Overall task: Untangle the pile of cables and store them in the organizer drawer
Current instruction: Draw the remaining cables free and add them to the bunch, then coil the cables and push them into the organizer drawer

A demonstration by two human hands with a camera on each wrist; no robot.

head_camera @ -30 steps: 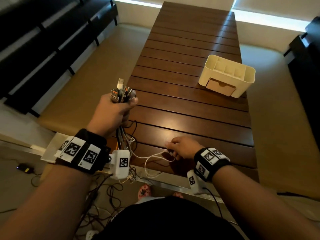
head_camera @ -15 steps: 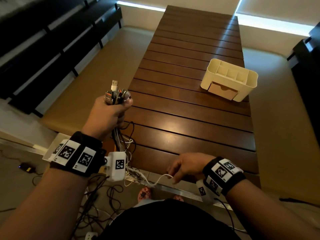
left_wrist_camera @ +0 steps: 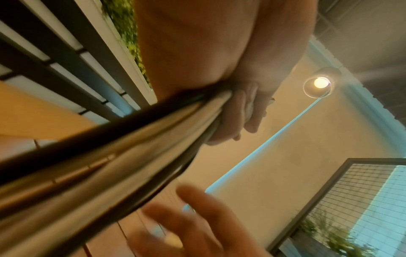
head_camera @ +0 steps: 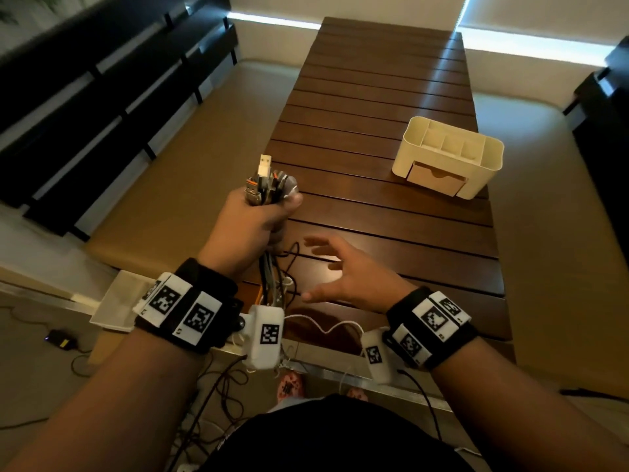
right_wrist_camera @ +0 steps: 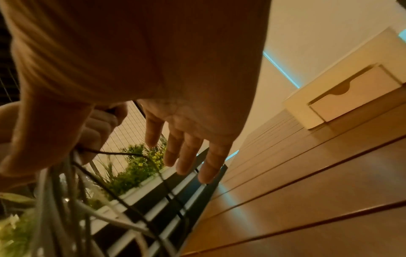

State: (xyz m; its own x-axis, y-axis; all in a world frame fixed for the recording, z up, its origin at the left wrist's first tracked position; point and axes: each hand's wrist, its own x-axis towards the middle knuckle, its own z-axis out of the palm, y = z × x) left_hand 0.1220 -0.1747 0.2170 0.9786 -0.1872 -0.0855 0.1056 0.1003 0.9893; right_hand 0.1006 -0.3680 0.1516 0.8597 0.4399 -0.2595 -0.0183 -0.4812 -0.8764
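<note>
My left hand [head_camera: 258, 219] grips a bundle of cables [head_camera: 263, 185] upright near the table's left edge, plug ends sticking up above the fist and the cords [head_camera: 272, 284] hanging down past the wrist. In the left wrist view the cables [left_wrist_camera: 123, 156] run out from under the curled fingers [left_wrist_camera: 239, 111]. My right hand [head_camera: 343, 270] hovers open over the table just right of the hanging cords, fingers spread and holding nothing; its fingers [right_wrist_camera: 186, 153] show straight in the right wrist view. A cream organizer [head_camera: 449, 155] with a shut drawer [head_camera: 435, 178] stands at the right of the table.
The dark slatted wooden table [head_camera: 381, 107] stretches ahead. A white cable [head_camera: 326, 327] lies over its near edge. More cables [head_camera: 224, 386] trail on the floor below. Dark benches [head_camera: 112, 83] line the left side.
My right hand let go of the white cable at the table's near edge, rose, and opened beside the hanging cords. The left hand keeps its grip on the bundle.
</note>
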